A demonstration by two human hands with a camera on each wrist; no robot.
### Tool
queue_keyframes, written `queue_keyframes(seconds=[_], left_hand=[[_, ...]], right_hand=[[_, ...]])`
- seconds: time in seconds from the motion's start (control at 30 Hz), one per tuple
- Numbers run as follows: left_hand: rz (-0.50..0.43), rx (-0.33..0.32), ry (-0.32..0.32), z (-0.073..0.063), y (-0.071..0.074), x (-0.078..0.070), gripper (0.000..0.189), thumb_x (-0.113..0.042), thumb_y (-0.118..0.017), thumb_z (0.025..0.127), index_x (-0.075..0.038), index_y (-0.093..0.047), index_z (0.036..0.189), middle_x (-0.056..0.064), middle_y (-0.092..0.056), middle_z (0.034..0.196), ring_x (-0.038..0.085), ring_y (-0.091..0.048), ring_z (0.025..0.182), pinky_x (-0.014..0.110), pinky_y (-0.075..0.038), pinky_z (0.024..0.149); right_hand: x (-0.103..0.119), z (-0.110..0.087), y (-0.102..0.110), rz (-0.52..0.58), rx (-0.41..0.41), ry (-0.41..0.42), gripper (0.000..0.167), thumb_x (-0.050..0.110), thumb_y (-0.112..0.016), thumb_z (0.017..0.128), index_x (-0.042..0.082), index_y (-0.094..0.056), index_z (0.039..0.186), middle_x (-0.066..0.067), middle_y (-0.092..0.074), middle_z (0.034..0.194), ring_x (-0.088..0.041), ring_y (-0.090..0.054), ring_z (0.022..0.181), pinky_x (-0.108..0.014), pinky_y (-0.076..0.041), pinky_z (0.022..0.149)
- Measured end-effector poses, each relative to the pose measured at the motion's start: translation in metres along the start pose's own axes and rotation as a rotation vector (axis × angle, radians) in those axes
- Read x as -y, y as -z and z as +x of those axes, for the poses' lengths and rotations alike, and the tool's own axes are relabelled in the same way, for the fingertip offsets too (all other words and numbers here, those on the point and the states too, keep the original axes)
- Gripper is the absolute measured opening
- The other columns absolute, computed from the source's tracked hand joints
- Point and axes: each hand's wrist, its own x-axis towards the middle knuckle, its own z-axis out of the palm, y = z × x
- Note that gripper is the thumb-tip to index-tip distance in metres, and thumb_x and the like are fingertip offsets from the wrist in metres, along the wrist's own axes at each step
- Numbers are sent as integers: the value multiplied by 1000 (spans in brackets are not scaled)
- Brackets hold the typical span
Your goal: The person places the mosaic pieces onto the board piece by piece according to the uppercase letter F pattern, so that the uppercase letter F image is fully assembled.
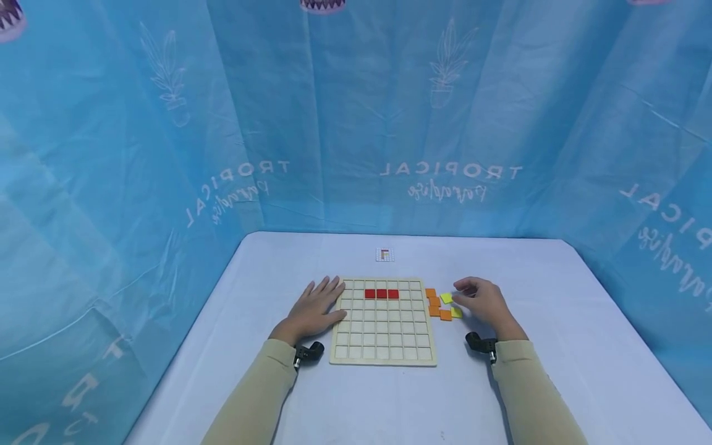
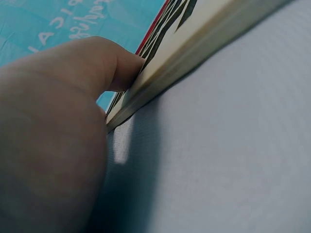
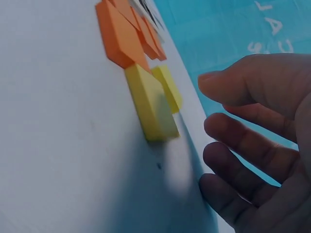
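A pale wooden grid board [image 1: 431,363] lies on the white table. Three red square tiles [image 1: 381,293] sit side by side in cells of one of its upper rows. My left hand [image 1: 314,307] spreads flat at the board's left side, thumb and fingertips on its edge; in the left wrist view the thumb [image 2: 127,70] presses the rim. Over the table right of the board hovers my right hand [image 1: 485,301], fingers loosely bent and holding nothing. Close to its fingertips lie two yellow tiles [image 3: 153,104], and several orange tiles [image 1: 434,311] lie between them and the board.
Beyond the board is a small pattern card [image 1: 385,254] with a coloured design on a grid. A blue printed curtain [image 1: 356,123] hangs around the far side and both sides of the table [image 1: 300,253]. Each wrist wears a small black camera [image 1: 308,352].
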Motion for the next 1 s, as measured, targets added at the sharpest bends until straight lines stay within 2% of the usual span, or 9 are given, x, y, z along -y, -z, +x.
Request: queue_keyframes(seconds=[0.37,0.6,1.0], left_hand=[[8,-2,3,-1,0,-1,78,-59,-47,104,-17,-30,168,2,-21,173,24,-10,159,47,-1,127],[6,3,2,-2,3,-2,78,-59,-47,105,-17,-30,168,2,-21,173,25,-10,159,48,-2,127],[1,0,8,-1,1,-2,78,-58,-48,105,-17,-31,168,2,-22,173,25,-10,159,48,-2,127]], right_hand=[[5,2,-16,-23,50,108,38,11,-85,90,9,-74,126,-14,-67,129,-36,-63,116,-55,-52,103],[10,5,-25,-44,58,152,35,9,-82,93,9,-73,127,-10,-68,129,-32,-61,117,-53,-51,105],[23,19,-39,-25,54,140,31,11,-82,94,10,-75,124,-9,-68,126,-29,-59,106,-48,-55,96]])
